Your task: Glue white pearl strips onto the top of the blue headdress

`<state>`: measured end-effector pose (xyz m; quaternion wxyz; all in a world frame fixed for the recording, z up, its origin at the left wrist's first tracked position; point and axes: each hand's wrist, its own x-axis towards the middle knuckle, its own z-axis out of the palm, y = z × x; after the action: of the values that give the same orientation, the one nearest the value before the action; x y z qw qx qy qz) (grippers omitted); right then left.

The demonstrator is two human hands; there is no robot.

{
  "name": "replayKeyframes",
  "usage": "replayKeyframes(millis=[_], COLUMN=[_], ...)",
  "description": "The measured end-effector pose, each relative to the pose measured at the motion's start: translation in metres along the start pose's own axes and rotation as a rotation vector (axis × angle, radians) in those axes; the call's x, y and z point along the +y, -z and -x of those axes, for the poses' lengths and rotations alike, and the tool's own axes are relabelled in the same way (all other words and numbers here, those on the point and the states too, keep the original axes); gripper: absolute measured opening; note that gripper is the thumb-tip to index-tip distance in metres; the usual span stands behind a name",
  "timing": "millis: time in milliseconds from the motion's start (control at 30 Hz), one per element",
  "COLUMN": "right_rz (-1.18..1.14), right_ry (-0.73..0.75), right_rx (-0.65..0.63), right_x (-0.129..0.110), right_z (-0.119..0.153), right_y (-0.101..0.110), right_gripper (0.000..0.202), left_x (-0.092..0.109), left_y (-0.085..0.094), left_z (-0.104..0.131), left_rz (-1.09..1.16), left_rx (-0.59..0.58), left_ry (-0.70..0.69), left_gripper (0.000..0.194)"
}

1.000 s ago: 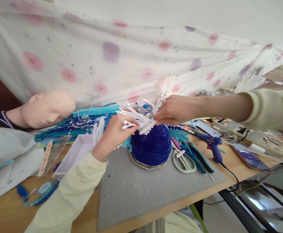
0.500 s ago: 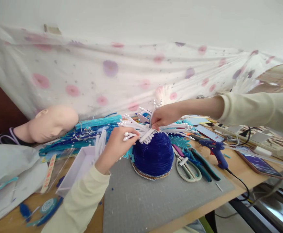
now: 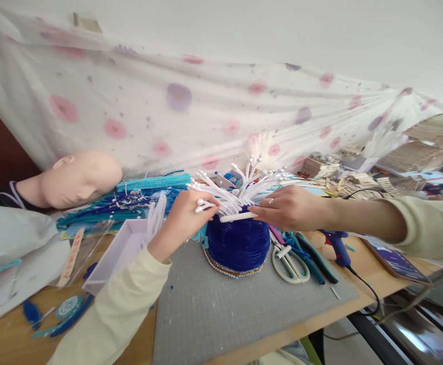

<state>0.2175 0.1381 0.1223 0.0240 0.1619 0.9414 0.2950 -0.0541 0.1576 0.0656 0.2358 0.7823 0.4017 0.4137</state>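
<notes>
A dark blue rounded piece with a beaded rim rests on a grey cutting mat. White stems with pearl tips fan out over its top. My left hand is closed at the left side of the fan, with pearl-tipped stems between its fingers. At the front of the bundle lies a short white strip. My right hand pinches the right end of this strip, its fingers pressed together.
Scissors, pliers and a glue gun lie on the right. A white box and a mannequin head are on the left. A phone lies near the right edge.
My right hand has moved from above the bundle to its right front side, and the white strip now lies more level. The view has shifted slightly.
</notes>
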Motion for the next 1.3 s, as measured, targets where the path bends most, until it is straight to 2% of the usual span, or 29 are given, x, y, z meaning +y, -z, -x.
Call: replayKeyframes(millis=[167, 433, 700, 800, 867, 967, 1033, 1100, 1167, 1300], right_rz=[0.118, 0.128, -0.082, -0.213, -0.376, -0.74, -0.911, -0.977, -0.994, -0.995], right_ry=[0.151, 0.169, 0.125, -0.051, -0.228, -0.507, -0.617, -0.647, -0.617, -0.485], right_rx=[0.133, 0.307, 0.335, 0.263, 0.143, -0.114, -0.23, -0.274, -0.281, -0.237], right_x=[-0.01, -0.028, -0.049, -0.055, -0.057, -0.059, -0.061, -0.062, -0.063, -0.063], right_z=[0.004, 0.003, 0.0, -0.002, -0.003, -0.006, -0.007, -0.008, -0.008, -0.011], right_y=[-0.001, -0.001, 0.014, 0.021, 0.025, 0.031, 0.033, 0.032, 0.029, 0.021], right_gripper=[0.024, 0.01, 0.027, 0.041, 0.042, 0.028, 0.016, 0.012, 0.013, 0.033], left_x=[0.0, 0.0, 0.003, 0.002, 0.0, -0.001, -0.001, -0.001, -0.001, 0.0], left_y=[0.002, 0.0, 0.001, 0.0, 0.0, -0.001, -0.001, -0.001, -0.001, 0.0], left_z=[0.0, -0.001, 0.0, 0.0, -0.001, -0.002, -0.002, -0.002, -0.002, -0.001], left_rz=[-0.035, 0.004, -0.027, -0.017, -0.017, -0.011, -0.004, -0.003, -0.006, -0.004], left_rx=[0.026, 0.014, 0.03, 0.024, 0.02, 0.018, 0.018, 0.016, 0.013, 0.008], left_ry=[-0.032, 0.002, -0.008, -0.003, -0.006, -0.007, -0.002, 0.002, 0.005, 0.016], left_gripper=[0.01, 0.011, 0.01, 0.011, 0.011, 0.012, 0.012, 0.011, 0.011, 0.01])
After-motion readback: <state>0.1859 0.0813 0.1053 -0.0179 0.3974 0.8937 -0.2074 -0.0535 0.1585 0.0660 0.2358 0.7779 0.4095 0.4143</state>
